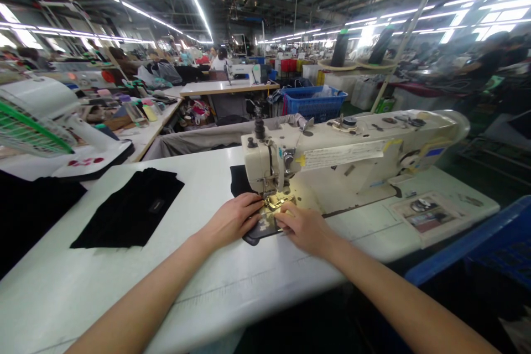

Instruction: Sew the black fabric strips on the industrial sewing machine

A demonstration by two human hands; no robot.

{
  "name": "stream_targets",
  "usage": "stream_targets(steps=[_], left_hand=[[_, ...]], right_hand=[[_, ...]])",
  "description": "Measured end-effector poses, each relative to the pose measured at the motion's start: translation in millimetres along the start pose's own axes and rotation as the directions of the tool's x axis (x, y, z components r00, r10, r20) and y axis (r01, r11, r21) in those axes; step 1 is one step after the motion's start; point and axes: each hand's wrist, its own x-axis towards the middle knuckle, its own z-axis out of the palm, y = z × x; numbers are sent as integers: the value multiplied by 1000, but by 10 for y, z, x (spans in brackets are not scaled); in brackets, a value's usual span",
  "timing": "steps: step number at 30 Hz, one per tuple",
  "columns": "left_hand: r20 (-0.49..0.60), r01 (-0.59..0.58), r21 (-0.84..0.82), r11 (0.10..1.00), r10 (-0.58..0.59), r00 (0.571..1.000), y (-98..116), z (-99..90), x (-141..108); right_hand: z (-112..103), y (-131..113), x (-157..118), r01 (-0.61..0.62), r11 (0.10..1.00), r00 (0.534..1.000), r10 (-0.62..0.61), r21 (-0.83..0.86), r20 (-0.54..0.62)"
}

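Both hands are at the needle area of a cream sewing machine [315, 146]. My left hand [236, 215] rests just left of the presser foot, fingers bent with tips close together at the metal plate [282, 200]. A piece of black cloth [239, 180] shows behind this hand, flat on the table beside the machine head. On the near right side of the foot, my right hand [305, 227] has its fingers curled into a pinch. Whatever lies between the fingertips of either hand is too small and hidden to name.
Black fabric pieces [128, 210] with a small label lie on the white table [207, 282] to the left. A fan [45, 121] stands beyond them. A blue crate [477, 243] is at the right edge, and a blue basket [313, 102] is behind the machine.
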Motion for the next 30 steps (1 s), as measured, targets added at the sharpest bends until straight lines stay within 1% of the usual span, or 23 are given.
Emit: stream_targets(steps=[4,6,8,12,16,18,21,22,23,24,25,26,28,29,30], left_hand=[[3,-6,-16,1000,6,1000,9,2,-7],[5,9,-16,1000,-9,1000,6,18,-22],[-10,48,-15,999,-48,999,-4,44,-37],[-52,174,14,985,-173,984,-41,109,-58],[-35,244,40,969,-243,969,-17,136,-151],[-20,258,54,965,-258,966,61,106,-254],[-2,259,36,965,-259,966,206,-6,-425],[-25,277,23,961,-276,961,234,-57,-469],[-67,318,19,948,-316,946,241,-111,-501],[-119,385,31,922,-379,918,226,-165,-519],[-170,475,54,878,-461,871,189,-215,-522],[-207,581,74,811,-557,804,134,-258,-511],[-218,757,81,648,-730,648,-1,-308,-454],[-199,810,66,582,-788,583,-65,-311,-412],[-174,840,43,541,-824,539,-119,-296,-366]], right_hand=[[26,9,-7,-3,1000,1000,3,1,-5],[44,17,-6,-4,1000,1000,4,3,-11],[57,21,-1,-4,1000,1000,5,9,-21],[47,-30,-13,-5,1000,1000,6,4,-22],[10,-180,-163,17,1000,999,-16,-16,28],[12,-245,-285,40,999,999,-40,-14,37],[45,-277,-438,40,999,999,-40,10,5],[58,-275,-467,34,999,999,-33,23,-9],[69,-269,-484,30,999,999,-29,35,-19],[76,-264,-491,29,999,999,-27,46,-26],[81,-260,-492,29,998,999,-27,54,-34],[82,-258,-488,32,998,999,-30,60,-41],[76,-263,-478,39,997,998,-35,67,-52],[70,-267,-474,38,997,998,-34,68,-57],[64,-273,-471,36,997,998,-32,66,-61]])
